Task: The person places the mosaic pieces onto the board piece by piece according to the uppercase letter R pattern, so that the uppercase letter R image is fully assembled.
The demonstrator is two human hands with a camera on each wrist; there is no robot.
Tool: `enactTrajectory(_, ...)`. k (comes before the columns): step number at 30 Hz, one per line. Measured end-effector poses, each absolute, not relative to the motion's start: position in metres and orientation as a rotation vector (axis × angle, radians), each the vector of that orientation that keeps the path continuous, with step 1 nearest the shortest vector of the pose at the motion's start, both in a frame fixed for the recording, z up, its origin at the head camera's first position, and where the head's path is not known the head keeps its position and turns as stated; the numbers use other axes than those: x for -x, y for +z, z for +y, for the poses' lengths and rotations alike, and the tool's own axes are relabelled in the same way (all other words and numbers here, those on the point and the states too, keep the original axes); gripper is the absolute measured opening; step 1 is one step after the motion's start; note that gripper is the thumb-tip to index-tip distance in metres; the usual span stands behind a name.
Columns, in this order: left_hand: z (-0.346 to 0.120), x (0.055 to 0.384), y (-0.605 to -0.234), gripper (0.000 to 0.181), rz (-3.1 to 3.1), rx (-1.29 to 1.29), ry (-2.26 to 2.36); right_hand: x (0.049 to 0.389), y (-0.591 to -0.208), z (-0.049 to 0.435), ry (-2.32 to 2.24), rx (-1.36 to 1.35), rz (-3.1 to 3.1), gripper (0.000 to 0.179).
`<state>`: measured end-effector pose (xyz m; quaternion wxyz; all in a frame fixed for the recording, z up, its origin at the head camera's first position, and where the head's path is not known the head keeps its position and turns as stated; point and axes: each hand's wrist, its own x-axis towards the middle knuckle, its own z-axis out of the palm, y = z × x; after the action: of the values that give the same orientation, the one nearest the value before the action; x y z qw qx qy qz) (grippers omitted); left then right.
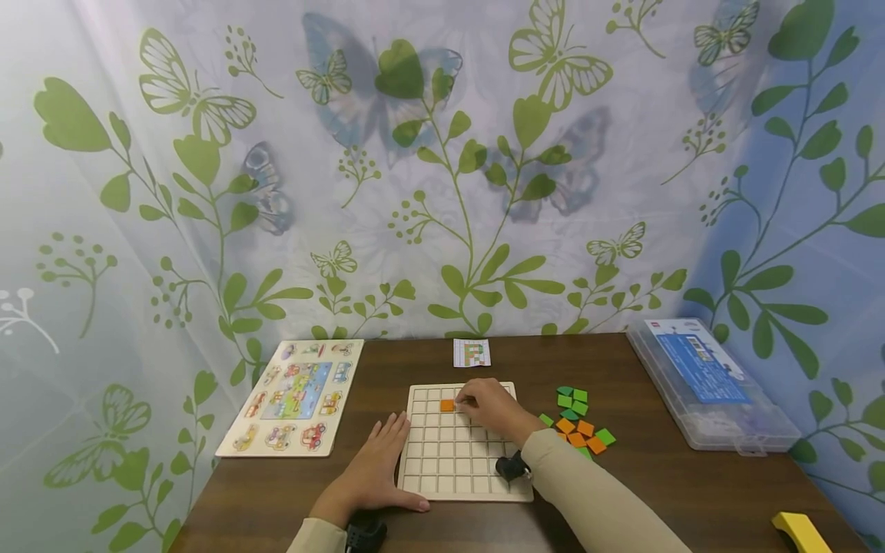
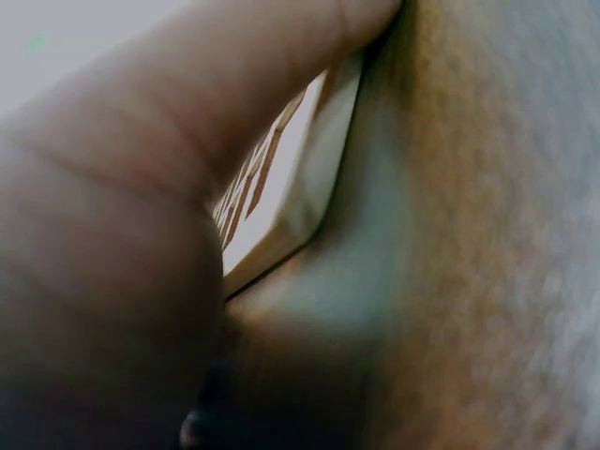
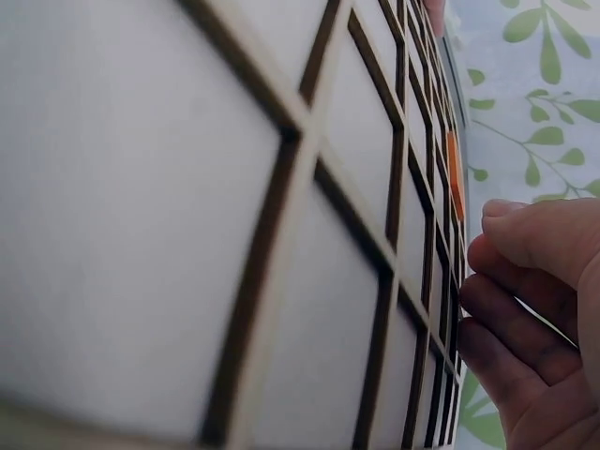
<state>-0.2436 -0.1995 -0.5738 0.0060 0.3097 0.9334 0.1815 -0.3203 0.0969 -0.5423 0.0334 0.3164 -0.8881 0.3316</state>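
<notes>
A pale wooden grid board point(image 1: 448, 466) lies on the table, with one orange square tile point(image 1: 447, 405) in a cell of its second row from the back. My left hand point(image 1: 376, 465) lies spread at the board's left side, fingers along that edge and thumb at the near left corner. Over the board reaches my right hand point(image 1: 489, 405), its fingertips right beside the orange tile. In the right wrist view the thumb point(image 3: 525, 225) and bent fingers come together close to the board; I cannot tell whether a tile is between them.
Loose green tiles point(image 1: 565, 401) and orange tiles point(image 1: 577, 440) lie right of the board. Behind it is a small pattern card point(image 1: 472, 353). A vehicle picture puzzle point(image 1: 231, 439) sits at left, a clear plastic case point(image 1: 719, 430) at right, a yellow object point(image 1: 802, 531) at the near right.
</notes>
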Motion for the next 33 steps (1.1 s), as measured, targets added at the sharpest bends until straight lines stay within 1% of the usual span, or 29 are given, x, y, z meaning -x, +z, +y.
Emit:
enactTrajectory(10, -0.199, 0.244, -0.573, 0.145, 2.925, -0.973, 0.559, 0.324, -0.54, 0.123, 1.016, -0.938, -2.732, 0.014)
enactTrajectory(15, -0.199, 0.243, -0.572, 0.143, 2.919, -0.99, 0.582, 0.32, -0.536, 0.144, 1.006, -0.861, -2.772, 0.017)
enactTrajectory(23, -0.199, 0.24, -0.57, 0.143, 2.906, -0.983, 0.594, 0.31, -0.529, 0.187, 0.879, -0.836, -2.743, 0.021)
enactTrajectory(33, -0.199, 0.243, -0.57, 0.145, 2.91, -0.949, 0.573, 0.3, -0.515, 0.24, 0.926, -0.665, -2.711, 0.021)
